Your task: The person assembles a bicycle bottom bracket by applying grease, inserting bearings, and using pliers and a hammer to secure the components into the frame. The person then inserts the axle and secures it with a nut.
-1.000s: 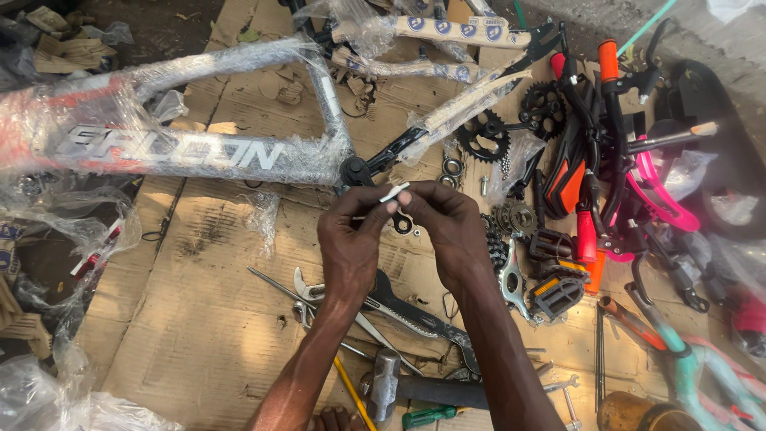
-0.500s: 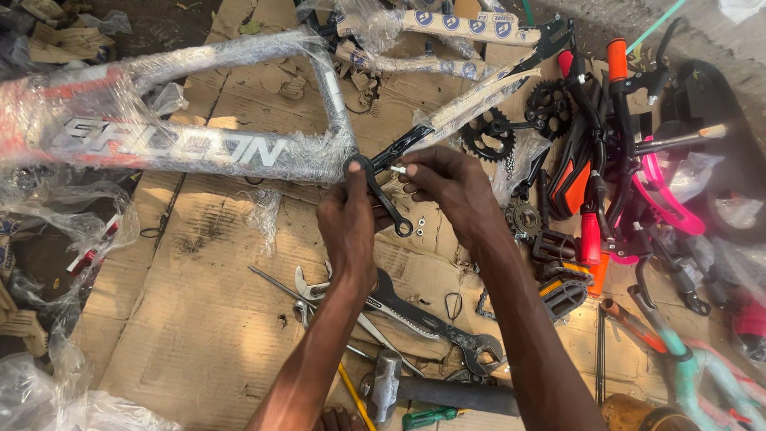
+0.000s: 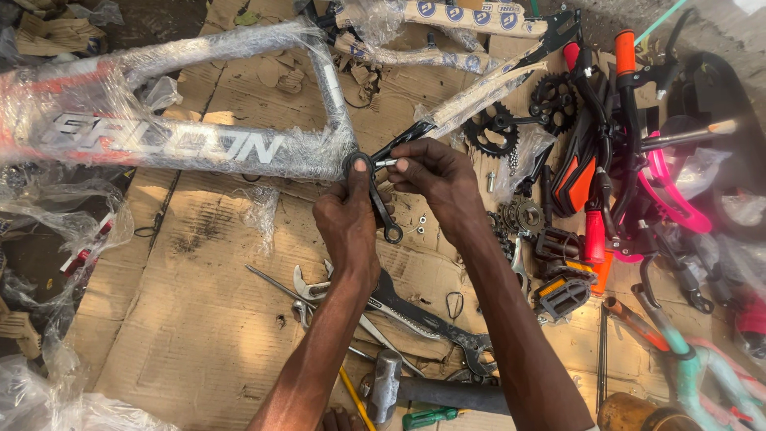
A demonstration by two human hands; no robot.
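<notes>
Gripping the black crank arm in our left hand, right hand pinching a small bolt, we've now brought both up against the wrapped bike frame, lining up.

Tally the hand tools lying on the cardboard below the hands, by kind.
Open-end wrenches: 1 clearly shown
Pliers: 1
Hammers: 1
Green-handled screwdrivers: 1
Total: 4
Other thin metal bars lie there too; their kind cannot be told. Separately, the left hand holds a black crank arm, and the right hand touches its top end.
</notes>
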